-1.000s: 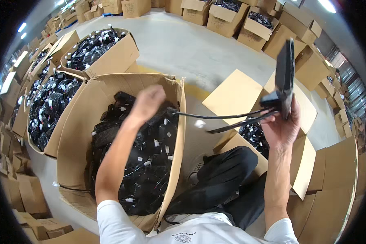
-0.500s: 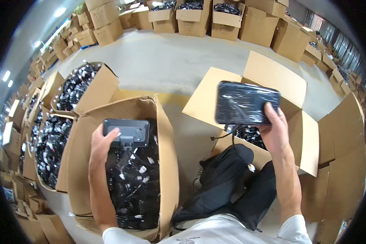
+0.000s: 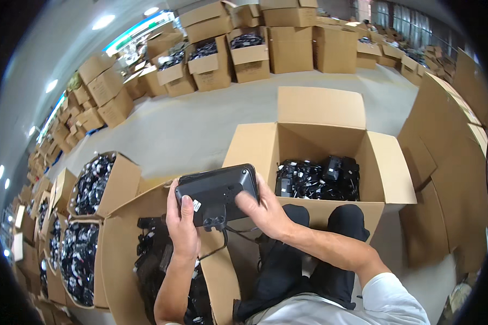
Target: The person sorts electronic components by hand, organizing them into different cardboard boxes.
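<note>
Here, tiny white label (image 3: 197, 205), unreadable, black device (image 3: 214, 190) between fingers (image 3: 186, 209)

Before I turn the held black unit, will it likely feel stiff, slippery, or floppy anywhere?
The unit is probably stiff, given its flat, solid-looking back. Its smooth, shiny rim may be slippery. The cable hangs in a loose curve, so will likely flop.

Device (image 3: 211, 187) between left hand (image 3: 184, 230) at its left end and right hand (image 3: 265, 212) at its right. Near-left carton (image 3: 119, 244) left of legs (image 3: 282, 265); wrapped units (image 3: 151, 268) inside. Front carton (image 3: 314, 142) directly beyond knees; bundled units (image 3: 303, 181) within. Farther left, two filled cartons (image 3: 118, 181), one behind other. Cardboard sheets (image 3: 444, 162) right of front carton. Carton row (image 3: 290, 51) across floor (image 3: 200, 119), behind front carton.
</note>
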`<act>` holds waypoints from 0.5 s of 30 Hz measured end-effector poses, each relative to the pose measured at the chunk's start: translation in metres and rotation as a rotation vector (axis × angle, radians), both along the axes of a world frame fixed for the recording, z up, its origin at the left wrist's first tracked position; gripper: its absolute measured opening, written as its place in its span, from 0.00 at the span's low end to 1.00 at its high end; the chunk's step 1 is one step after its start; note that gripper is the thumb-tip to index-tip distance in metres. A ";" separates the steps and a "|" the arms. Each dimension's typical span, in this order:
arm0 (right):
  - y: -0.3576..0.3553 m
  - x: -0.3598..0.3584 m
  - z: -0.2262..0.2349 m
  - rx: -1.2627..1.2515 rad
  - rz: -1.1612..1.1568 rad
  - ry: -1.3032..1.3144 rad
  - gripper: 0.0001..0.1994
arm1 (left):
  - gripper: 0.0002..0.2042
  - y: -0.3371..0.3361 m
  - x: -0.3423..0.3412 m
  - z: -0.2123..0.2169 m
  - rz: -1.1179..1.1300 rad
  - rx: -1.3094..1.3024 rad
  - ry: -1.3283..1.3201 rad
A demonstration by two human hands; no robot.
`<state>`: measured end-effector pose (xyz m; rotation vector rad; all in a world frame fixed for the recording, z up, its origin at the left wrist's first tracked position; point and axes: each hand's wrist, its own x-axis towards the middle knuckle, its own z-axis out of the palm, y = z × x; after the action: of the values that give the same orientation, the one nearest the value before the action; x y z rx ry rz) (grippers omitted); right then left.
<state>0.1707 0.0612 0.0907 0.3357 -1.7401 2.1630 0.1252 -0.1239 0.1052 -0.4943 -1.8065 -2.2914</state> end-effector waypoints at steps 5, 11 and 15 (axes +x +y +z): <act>0.023 0.016 0.014 0.011 -0.051 0.071 0.32 | 0.27 0.018 -0.016 0.003 0.021 -0.294 0.294; 0.075 0.007 0.020 0.045 -0.100 0.208 0.30 | 0.24 0.072 -0.041 0.009 0.056 -0.183 0.419; 0.156 -0.013 0.047 0.216 -0.097 0.244 0.32 | 0.33 0.120 -0.057 0.049 -0.268 -0.300 0.336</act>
<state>0.1578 0.2167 0.1378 0.5344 -1.8097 1.7875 0.0687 -0.0038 0.1545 -1.1566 -2.0086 -1.9317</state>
